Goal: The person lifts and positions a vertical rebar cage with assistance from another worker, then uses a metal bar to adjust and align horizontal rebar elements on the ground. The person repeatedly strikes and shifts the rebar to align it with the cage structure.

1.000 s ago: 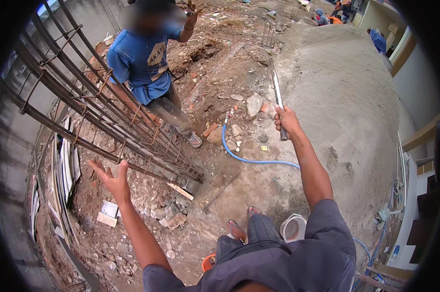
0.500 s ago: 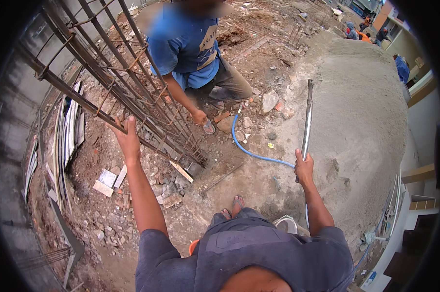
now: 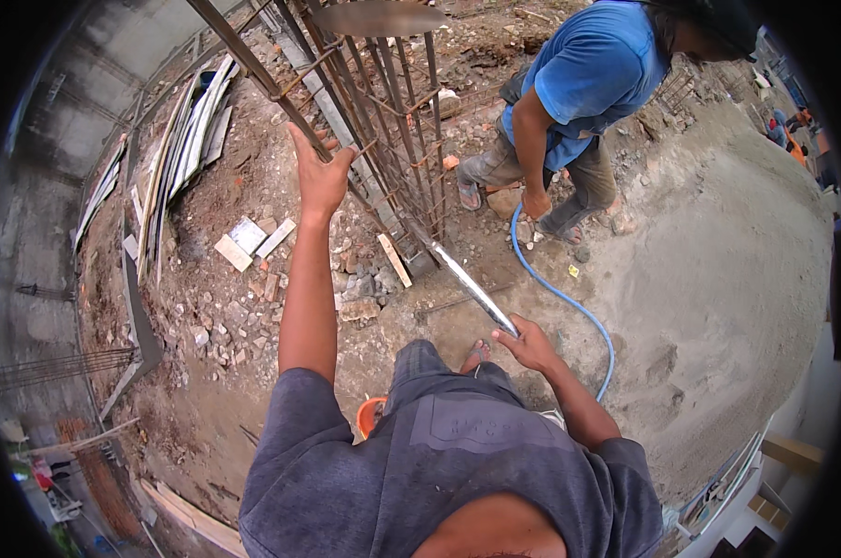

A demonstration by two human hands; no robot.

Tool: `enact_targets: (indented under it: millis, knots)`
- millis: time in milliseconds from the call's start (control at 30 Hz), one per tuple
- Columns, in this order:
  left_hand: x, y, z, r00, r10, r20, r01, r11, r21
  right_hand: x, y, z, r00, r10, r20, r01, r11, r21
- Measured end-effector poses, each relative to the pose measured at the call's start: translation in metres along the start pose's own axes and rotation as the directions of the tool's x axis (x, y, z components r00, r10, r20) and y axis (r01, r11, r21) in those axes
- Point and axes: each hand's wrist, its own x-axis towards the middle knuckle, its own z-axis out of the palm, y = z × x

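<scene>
My left hand grips an upright steel bar of the tall rebar column, which leans up toward the top edge. The bar runs between thumb and fingers. In my right hand is a long silver metal pipe, held near its lower end. It slants up to the left, and its far tip appears beside the column's foot; whether it touches cannot be told. A co-worker in a blue shirt bends over at the upper right, one hand at the end of a blue hose.
Wet grey concrete spreads along the right. Broken stones and offcuts of board lie on the left, with stacked long strips beyond. An orange bucket stands by my legs. A grey wall borders the far left.
The pipe has swung left, from over the concrete to near the column's foot. The co-worker has shifted right and now has a hand on the hose's end. My left hand stays on the rebar.
</scene>
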Motion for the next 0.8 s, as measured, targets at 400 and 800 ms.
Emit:
enact_targets:
  millis: [400,800]
  knots:
    - [0.000,0.010,-0.003,0.998,0.060,-0.035,-0.056,0.992,0.111,0.115,-0.139,0.026,0.990,-0.127,0.061,0.116,0.981,0.154]
    - [0.008,-0.016,-0.006,0.997,0.067,0.048,-0.059,0.985,-0.161,0.145,-0.174,0.091,0.953,-0.159,0.256,-0.110,0.609,0.786]
